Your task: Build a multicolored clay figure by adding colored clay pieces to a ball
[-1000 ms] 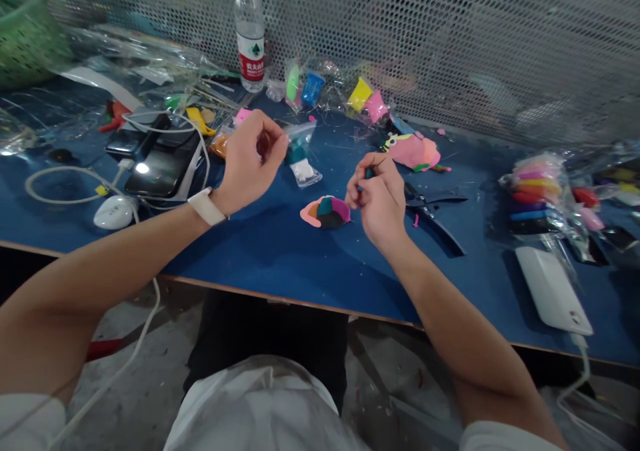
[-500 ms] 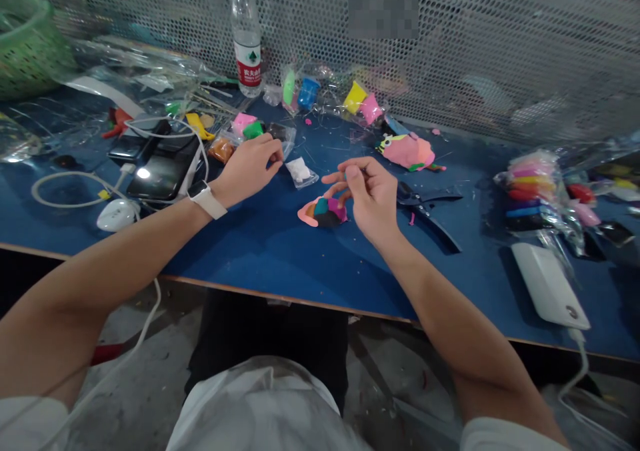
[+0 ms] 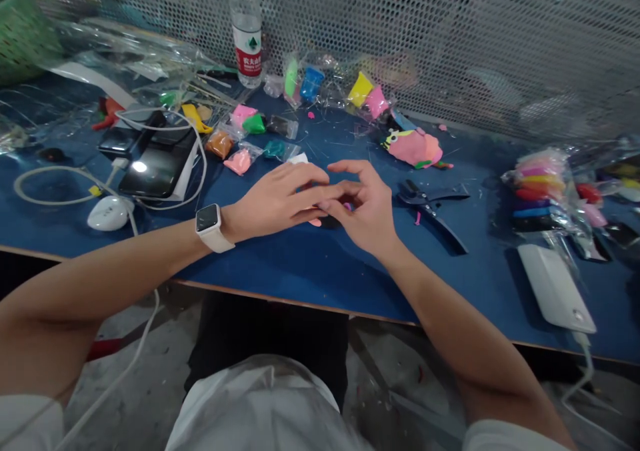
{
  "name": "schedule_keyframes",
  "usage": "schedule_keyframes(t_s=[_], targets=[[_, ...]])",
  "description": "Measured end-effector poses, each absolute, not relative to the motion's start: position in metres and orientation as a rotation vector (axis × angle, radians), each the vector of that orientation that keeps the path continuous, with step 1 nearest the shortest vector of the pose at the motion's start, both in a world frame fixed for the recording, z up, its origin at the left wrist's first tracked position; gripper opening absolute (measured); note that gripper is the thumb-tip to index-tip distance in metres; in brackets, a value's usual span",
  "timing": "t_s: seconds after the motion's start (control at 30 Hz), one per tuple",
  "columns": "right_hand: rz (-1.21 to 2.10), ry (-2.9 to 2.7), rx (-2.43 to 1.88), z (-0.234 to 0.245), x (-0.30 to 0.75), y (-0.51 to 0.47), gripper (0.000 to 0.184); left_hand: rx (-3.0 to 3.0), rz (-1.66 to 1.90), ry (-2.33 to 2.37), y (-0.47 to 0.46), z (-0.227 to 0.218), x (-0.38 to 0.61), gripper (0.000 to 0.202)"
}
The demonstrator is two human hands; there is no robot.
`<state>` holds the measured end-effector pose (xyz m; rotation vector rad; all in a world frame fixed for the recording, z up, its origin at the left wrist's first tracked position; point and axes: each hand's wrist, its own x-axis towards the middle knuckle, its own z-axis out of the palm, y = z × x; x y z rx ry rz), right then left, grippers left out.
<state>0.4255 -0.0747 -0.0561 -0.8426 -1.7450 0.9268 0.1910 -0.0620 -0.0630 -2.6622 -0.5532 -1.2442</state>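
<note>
My left hand (image 3: pixel 283 201), with a white-banded watch (image 3: pixel 209 227) on its wrist, reaches rightward with fingers stretched out. Its fingertips meet those of my right hand (image 3: pixel 369 209), whose thumb and a finger close in at the meeting point while the index finger arches above. Whatever lies between the fingertips is too small or hidden to make out. Beneath both hands, a multicoloured clay piece (image 3: pixel 330 222) lies on the blue table, mostly covered. A white clay packet (image 3: pixel 299 159) shows partly behind my left hand.
Clay packets, including orange (image 3: pixel 220 144) and teal (image 3: pixel 275 149), lie behind my left hand. A pink clay fish (image 3: pixel 414 147) and dark pliers-like tool (image 3: pixel 433 214) lie rightward. There are also a water bottle (image 3: pixel 247 44), phone (image 3: pixel 157 171), cables and white power bank (image 3: pixel 556 287).
My left hand has moved right and down from near the packets to meet my right hand, uncovering the salmon and teal packets. The clay piece is now largely hidden.
</note>
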Motion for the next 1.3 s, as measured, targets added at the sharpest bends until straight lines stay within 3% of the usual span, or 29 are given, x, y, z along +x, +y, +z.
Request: schedule_keyframes(t_s=[0.2, 0.53, 0.7, 0.83, 1.13, 1.3], targets=[[0.993, -1.688, -0.810, -0.055, 0.421, -0.081, 0.062, -2.725, -1.375, -0.643, -0.059, -0.061, 0.185, 0.019], [1.155, -1.522, -0.826, -0.044, 0.420, -0.078, 0.060, -2.656, -1.415, -0.584, -0.057, -0.057, 0.182, 0.026], [1.228, -1.560, -0.832, -0.044, 0.420, -0.082, 0.066, -2.636, -1.511, -0.537, -0.054, -0.057, 0.181, 0.017], [1.211, -1.553, -0.841, -0.045, 0.419, -0.086, 0.064, -2.619, -1.441, -0.478, -0.054, -0.057, 0.182, 0.025], [1.292, -1.518, -0.834, -0.053, 0.418, -0.087, 0.080, -2.623, -1.490, -0.462, -0.058, -0.052, 0.188, 0.014], [1.264, -1.505, -0.871, -0.054, 0.418, -0.088, 0.082, -2.664, -1.410, -0.512, -0.056, -0.056, 0.187, 0.021]])
